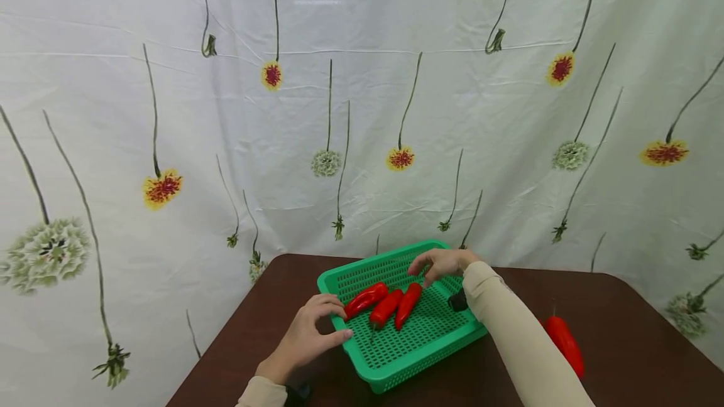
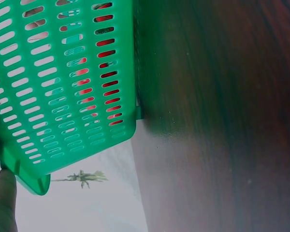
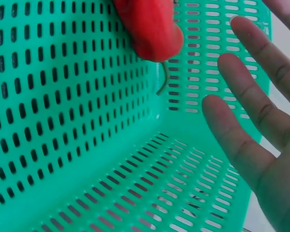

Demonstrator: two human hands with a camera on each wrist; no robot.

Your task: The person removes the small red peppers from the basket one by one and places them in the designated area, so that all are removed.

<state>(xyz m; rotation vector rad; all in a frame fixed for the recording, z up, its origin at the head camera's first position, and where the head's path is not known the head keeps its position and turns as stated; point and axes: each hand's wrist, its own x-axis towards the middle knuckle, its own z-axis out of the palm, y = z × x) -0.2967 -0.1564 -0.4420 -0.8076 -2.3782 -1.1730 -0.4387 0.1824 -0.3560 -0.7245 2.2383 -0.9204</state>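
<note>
A green plastic basket [image 1: 407,366] with slotted walls stands on the dark table. Inside lie three red chili peppers: one by the left wall [image 1: 364,299], one in the middle [image 1: 386,309] and one farther right [image 1: 409,305]. My left hand [image 1: 308,331] holds the basket's left rim with fingers and thumb; a finger [image 2: 3,198] meets the rim in the left wrist view. Over the basket's far right part hovers my right hand [image 1: 444,264], holding nothing. Its fingers are spread in the right wrist view, apart from a red pepper [image 3: 152,29].
More red peppers [image 1: 564,344] lie on the brown table [image 1: 611,313] right of the basket, partly hidden by my right sleeve [image 1: 520,331]. A white flower-patterned curtain [image 1: 362,193] hangs behind the table's far edge.
</note>
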